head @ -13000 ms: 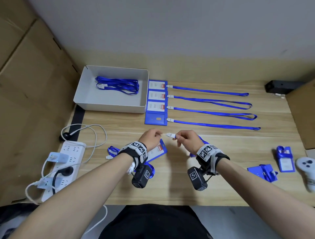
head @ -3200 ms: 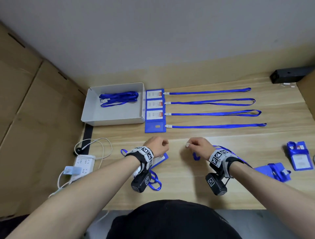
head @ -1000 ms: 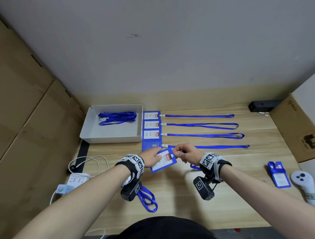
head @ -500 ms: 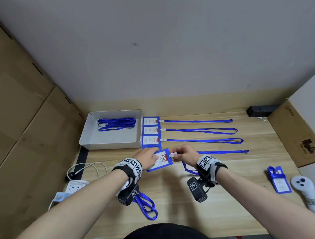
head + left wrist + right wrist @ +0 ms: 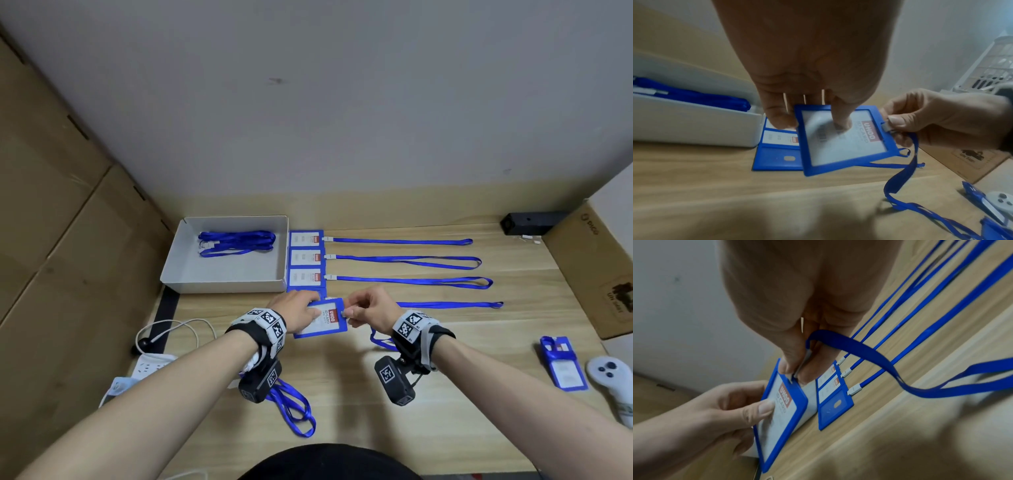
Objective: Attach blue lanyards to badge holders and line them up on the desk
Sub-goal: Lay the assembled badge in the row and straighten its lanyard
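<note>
A blue badge holder (image 5: 322,318) (image 5: 842,139) (image 5: 781,408) with a white card is held just above the desk, in front of a row of finished badges (image 5: 306,257). My left hand (image 5: 297,310) (image 5: 807,120) pinches its left end, thumb on the card face. My right hand (image 5: 366,308) (image 5: 797,369) pinches the white lanyard clip (image 5: 887,127) (image 5: 800,368) at the holder's slot. Its blue lanyard (image 5: 890,369) (image 5: 900,178) trails down to the desk (image 5: 445,394). Several badges lie lined up with lanyards (image 5: 404,241) stretched right.
A white tray (image 5: 191,270) with spare blue lanyards (image 5: 236,241) stands left of the row. A loose lanyard (image 5: 291,407) lies near the front edge. At right lie another badge holder (image 5: 563,363), a white controller (image 5: 613,380) and a cardboard box (image 5: 596,270). A power strip (image 5: 147,366) sits at left.
Both hands have carried the badge holder slightly farther back toward the fourth badge in the row. The camera has tilted up a little.
</note>
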`<state>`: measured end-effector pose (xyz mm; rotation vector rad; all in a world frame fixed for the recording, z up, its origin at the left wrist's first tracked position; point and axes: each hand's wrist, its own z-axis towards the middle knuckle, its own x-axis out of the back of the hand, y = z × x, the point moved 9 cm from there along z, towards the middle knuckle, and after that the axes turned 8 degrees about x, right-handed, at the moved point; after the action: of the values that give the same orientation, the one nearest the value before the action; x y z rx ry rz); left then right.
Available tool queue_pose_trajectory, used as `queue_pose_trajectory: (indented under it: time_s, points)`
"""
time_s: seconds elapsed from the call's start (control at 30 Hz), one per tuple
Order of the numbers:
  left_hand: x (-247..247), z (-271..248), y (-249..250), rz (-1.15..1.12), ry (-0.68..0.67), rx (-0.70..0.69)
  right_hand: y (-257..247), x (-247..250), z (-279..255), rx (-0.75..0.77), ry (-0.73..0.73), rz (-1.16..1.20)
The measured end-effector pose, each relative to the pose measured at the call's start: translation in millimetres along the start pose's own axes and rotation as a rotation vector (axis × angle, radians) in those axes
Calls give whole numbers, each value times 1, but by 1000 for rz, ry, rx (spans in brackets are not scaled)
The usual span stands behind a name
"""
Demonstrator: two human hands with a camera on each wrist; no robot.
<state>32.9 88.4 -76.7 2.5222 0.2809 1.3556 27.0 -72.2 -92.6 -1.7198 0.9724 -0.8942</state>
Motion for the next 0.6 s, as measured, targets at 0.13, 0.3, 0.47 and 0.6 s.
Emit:
queue_pose_trajectory:
  time_s: [0.13,0.3,0.47,0.6]
  points:
    - [-16,-2,-7,-185,-71,-37,3,-1,-5,24,-24,0]
    - [-20,-9,-7,-336,-91,-65,2,-1,-4,-15,-81,76]
    - [-15,-6,-19,-410,-90,-56,3,5,5,-69,0,102]
    - [-7,-8,-18,-423,-82,-85,3,6,9,-59,4,54]
